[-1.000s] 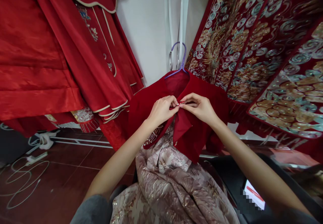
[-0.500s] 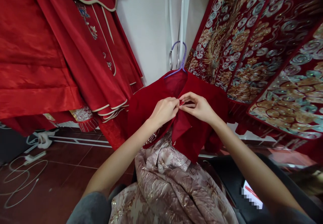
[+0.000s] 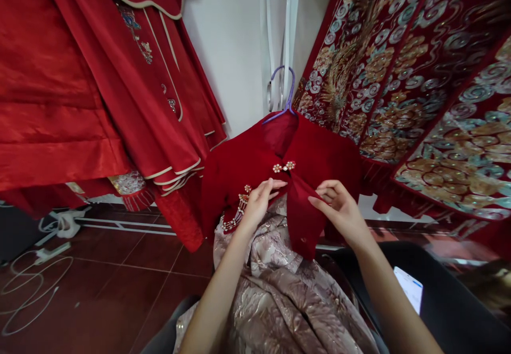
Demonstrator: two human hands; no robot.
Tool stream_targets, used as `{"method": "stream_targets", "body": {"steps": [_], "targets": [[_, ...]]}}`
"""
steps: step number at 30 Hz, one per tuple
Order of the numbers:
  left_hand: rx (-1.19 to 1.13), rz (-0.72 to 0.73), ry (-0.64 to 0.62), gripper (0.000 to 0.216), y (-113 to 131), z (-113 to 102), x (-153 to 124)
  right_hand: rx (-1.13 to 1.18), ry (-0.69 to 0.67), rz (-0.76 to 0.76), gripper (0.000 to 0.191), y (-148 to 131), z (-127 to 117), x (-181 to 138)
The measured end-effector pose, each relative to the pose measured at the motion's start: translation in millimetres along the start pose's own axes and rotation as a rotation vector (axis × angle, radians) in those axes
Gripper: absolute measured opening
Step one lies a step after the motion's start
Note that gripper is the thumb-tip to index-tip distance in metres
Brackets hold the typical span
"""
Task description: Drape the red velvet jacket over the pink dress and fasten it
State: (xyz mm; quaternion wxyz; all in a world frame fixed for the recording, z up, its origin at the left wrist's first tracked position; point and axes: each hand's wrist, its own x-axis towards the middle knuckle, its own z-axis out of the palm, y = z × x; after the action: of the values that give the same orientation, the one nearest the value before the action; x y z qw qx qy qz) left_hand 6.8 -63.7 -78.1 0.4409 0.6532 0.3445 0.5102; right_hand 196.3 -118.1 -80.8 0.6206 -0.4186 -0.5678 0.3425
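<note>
A dark red velvet jacket (image 3: 319, 151) hangs on a purple hanger (image 3: 284, 90) in front of me. A small pearl and gold clasp (image 3: 283, 166) joins its two front edges below the collar. My left hand (image 3: 258, 203) pinches the left front edge just under the clasp, next to a beaded trim (image 3: 238, 213). My right hand (image 3: 339, 210) grips the right front flap (image 3: 302, 215) lower down. A pale pink and gold brocade skirt (image 3: 275, 295) hangs beneath the jacket and spills toward me.
Red satin robes (image 3: 80, 88) hang at the left. Heavily embroidered red and gold panels (image 3: 419, 77) hang at the right. White cables (image 3: 35, 269) lie on the dark tiled floor. A black chair with a phone (image 3: 409, 288) stands at the lower right.
Both hands have let go of the clasp and dropped lower on the jacket front. The clasp now shows fastened. The phone screen shows plain white.
</note>
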Motion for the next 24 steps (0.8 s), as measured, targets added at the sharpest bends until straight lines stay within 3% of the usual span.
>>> {"method": "stream_targets", "body": {"steps": [5,9,12,16,19,24], "targets": [[0.182,0.103,0.036,0.026,-6,14,-12,0.081,-0.194,-0.007,0.026,-31,9,-19],[0.113,0.057,0.122,0.023,-5,15,-21,0.166,-0.345,-0.01,0.025,-26,38,-21],[0.068,0.026,0.194,0.019,-1,7,-32,0.178,-0.318,-0.016,0.018,-14,61,-13],[0.132,0.074,0.441,0.013,-1,-10,-44,0.152,-0.221,-0.007,0.023,0,84,1],[0.168,0.072,0.589,0.023,-9,-20,-45,0.111,-0.184,-0.002,0.025,9,94,10],[0.023,0.044,0.543,0.026,-25,-29,-40,-0.023,-0.148,-0.061,0.022,20,100,15]]}}
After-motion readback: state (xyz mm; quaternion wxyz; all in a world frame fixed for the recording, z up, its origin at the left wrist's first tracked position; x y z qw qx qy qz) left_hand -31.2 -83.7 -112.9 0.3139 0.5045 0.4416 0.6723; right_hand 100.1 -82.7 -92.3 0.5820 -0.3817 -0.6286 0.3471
